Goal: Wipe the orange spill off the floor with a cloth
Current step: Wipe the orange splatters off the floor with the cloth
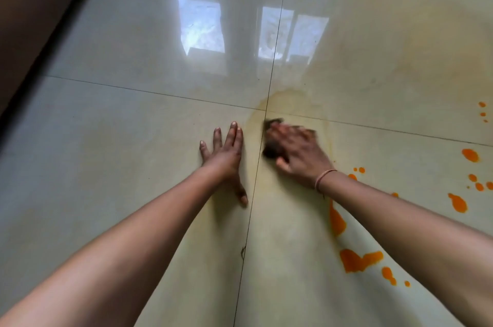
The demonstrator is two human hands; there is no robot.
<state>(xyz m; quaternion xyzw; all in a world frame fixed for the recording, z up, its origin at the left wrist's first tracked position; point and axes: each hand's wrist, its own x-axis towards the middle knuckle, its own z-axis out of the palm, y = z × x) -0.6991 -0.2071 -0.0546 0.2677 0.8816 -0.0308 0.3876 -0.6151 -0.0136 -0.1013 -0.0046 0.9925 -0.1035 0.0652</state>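
Orange spill patches [357,260] and drops lie on the glossy pale floor tiles at the lower right, with more drops [470,155] further right. A faint yellowish smear [282,102] spreads around the tile joint crossing. My right hand [296,152] presses a dark cloth [270,150] flat on the floor near that crossing; the hand is motion-blurred and covers most of the cloth. My left hand [226,157] rests flat on the tile just left of the cloth, fingers spread, holding nothing.
A dark brown wall or piece of furniture [34,19] runs along the left edge, with a black strip at its base. Window reflections [202,27] shine on the tiles ahead. A wide pale yellow stain [400,41] covers the far right tile.
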